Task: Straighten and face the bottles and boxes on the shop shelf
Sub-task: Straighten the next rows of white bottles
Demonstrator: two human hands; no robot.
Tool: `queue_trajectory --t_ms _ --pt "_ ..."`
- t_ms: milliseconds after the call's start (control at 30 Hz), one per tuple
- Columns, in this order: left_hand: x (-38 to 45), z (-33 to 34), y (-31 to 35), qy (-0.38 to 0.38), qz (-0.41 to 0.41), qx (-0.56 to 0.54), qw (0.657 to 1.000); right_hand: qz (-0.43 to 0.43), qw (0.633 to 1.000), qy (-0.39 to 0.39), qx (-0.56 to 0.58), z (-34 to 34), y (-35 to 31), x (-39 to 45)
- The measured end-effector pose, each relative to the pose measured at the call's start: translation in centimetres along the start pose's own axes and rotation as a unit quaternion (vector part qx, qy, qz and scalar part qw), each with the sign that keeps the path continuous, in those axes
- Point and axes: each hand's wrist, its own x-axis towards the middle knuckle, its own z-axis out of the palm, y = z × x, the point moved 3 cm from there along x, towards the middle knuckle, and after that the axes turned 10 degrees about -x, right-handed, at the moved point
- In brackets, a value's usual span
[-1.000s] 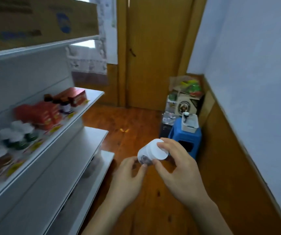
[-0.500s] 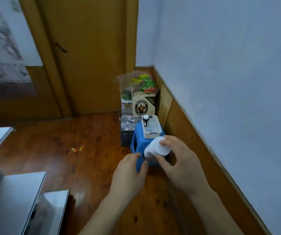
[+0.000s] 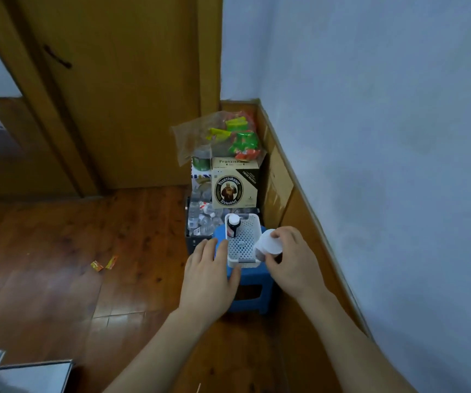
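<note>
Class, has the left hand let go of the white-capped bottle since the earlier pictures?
Yes. The left hand has left the bottle, now leftward by the white basket.

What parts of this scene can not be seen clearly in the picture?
- White-capped bottle, head view: its label and body are mostly hidden by the right hand that grips it.
- Dark bottle in the white basket: label too small to read.
- Blue stool: the left hand and the basket cover its top.
- Shop shelf: cut off by the bottom-left edge; its goods are out of view.
</note>
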Motion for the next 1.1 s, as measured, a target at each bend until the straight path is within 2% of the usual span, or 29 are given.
queue_trajectory --t_ms 233,600,767,1100 --pt "13.2 4.3 -3.4 -0.056 -0.021 0.021 0.998 0.006 0.995 -0.087 -0.054 8.0 4.1 13.8" --pt "30.2 13.5 -10.6 -0.121 -0.049 0.040 0.991 -0.031 0.972 -0.144 -0.182 22.0 11.8 28.6" --pt "33.8 19.2 -13.3 -0.143 -0.060 0.048 0.987 -0.055 0.960 -0.175 -0.210 28.9 14.5 31.3" --pt "36.0 27.6 -17.1 -0.182 -0.098 0.031 0.978 -0.063 0.962 -0.171 -0.203 38.8 18.5 33.3"
